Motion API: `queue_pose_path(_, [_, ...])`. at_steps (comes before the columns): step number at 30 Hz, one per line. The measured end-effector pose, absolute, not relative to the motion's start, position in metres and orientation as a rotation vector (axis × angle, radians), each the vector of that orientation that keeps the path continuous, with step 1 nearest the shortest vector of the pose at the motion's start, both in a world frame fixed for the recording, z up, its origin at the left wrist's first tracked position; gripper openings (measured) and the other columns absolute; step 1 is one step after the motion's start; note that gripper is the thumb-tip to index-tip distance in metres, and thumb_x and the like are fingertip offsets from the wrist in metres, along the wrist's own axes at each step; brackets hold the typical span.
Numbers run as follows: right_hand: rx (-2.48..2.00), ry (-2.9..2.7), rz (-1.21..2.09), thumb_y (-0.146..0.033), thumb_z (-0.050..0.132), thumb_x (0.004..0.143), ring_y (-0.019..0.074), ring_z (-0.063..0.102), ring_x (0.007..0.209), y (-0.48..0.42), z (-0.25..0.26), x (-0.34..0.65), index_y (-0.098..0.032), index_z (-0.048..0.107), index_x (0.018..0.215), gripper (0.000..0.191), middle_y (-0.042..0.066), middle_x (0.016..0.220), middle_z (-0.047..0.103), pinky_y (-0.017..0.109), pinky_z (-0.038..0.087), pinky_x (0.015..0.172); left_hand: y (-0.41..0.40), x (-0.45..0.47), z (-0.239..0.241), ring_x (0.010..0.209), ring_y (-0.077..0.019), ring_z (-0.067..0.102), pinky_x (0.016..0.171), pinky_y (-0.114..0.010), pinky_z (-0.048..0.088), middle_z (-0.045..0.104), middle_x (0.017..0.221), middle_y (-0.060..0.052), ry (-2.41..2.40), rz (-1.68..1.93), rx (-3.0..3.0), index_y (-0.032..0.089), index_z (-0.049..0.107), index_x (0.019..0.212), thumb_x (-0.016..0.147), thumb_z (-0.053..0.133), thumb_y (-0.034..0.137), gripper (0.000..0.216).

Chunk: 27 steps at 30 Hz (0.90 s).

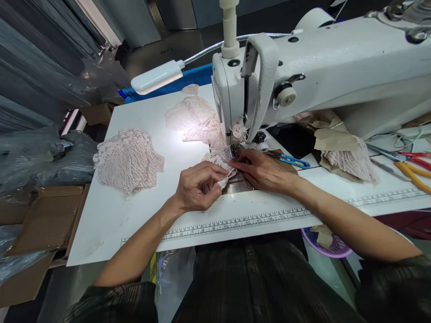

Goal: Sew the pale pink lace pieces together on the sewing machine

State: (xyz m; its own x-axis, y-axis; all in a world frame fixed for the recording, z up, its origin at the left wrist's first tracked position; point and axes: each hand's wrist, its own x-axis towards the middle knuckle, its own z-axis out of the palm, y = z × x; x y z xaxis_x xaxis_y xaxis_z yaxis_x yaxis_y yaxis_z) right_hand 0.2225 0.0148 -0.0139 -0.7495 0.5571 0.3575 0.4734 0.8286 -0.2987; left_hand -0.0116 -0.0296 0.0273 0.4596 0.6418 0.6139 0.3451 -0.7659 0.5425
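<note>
Along the near edge of the white, smooth tabletop (134,211) runs a black-printed ruler scale (235,224). Just beyond it, the left hand (198,186) has a narrow grip, thumb and fingertips closed on the near edge of a pale pink, openwork lace piece (216,157). The right hand (257,168) lies on the other side, fingers bent and tips at the lace's right edge; whether that grip pinches or only steadies it, I cannot tell.

The lace lies between the two grips and reaches away from them, its longer run seeming to go forward and slightly left, gathered near the fingers. The right hand is the nearer to the shiny metal presser foot (233,151), its fingertips just beside it; the left hand is farther out, toward the person.

Rightward lie blue-handled thread snips (294,161); well left sits a stacked pale pink lace pile (128,159). Behind the hands rises the bulky white sewing machine (229,89).
</note>
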Motion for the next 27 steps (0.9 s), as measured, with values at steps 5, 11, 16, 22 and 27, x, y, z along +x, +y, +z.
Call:
queue_pose_path(5, [-0.755,-2.53,0.274,-0.015,0.046,0.091,0.0253,0.056,0.098,0.01,-0.011,0.222,-0.017,0.061,0.127,0.039,0.014,0.107,0.058,0.044,0.052,0.085,-0.03,-0.006,0.021,0.077,-0.0148,0.071,0.067,-0.027,0.06,0.074,0.082,-0.007,0.832,1.058,2.458,0.014,0.064,0.078,0.084,0.061,0.013,0.007])
queue_pose_path(11, [-0.675,-2.374,0.713,-0.01,0.048,0.086,0.0185,0.061,0.093,-0.006,0.008,0.227,-0.019,0.072,0.097,0.029,0.008,0.103,0.063,0.035,0.052,0.085,-0.029,-0.008,0.015,0.083,-0.0148,0.071,0.073,-0.03,0.061,0.074,0.09,-0.007,0.78,0.967,2.54,0.014,0.069,0.089,0.088,0.062,0.014,0.007])
queue_pose_path(16, [-0.505,-2.552,0.667,-0.012,0.05,0.085,0.02,0.06,0.09,-0.011,0.004,0.226,-0.019,0.074,0.099,0.029,0.01,0.099,0.065,0.036,0.049,0.081,-0.029,-0.009,0.018,0.077,-0.0133,0.07,0.068,-0.028,0.06,0.073,0.084,-0.005,0.826,1.016,2.461,0.014,0.069,0.085,0.088,0.063,0.015,0.007])
queue_pose_path(22, [-0.466,-2.468,0.755,-0.011,0.047,0.085,0.0183,0.061,0.093,-0.003,0.004,0.231,-0.02,0.074,0.1,0.032,0.008,0.102,0.066,0.035,0.05,0.085,-0.024,-0.012,0.021,0.08,-0.0127,0.07,0.07,-0.027,0.061,0.074,0.085,-0.005,0.922,1.269,2.408,0.015,0.069,0.091,0.088,0.066,0.015,0.004])
queue_pose_path(27, [-0.726,-2.425,0.667,-0.01,0.046,0.084,0.0189,0.062,0.09,0.018,0.012,0.238,-0.019,0.071,0.114,0.041,0.009,0.104,0.066,0.035,0.05,0.086,-0.029,-0.01,0.015,0.076,-0.0135,0.07,0.067,-0.029,0.061,0.074,0.086,-0.004,0.647,1.0,2.807,0.015,0.066,0.097,0.089,0.065,0.017,0.007])
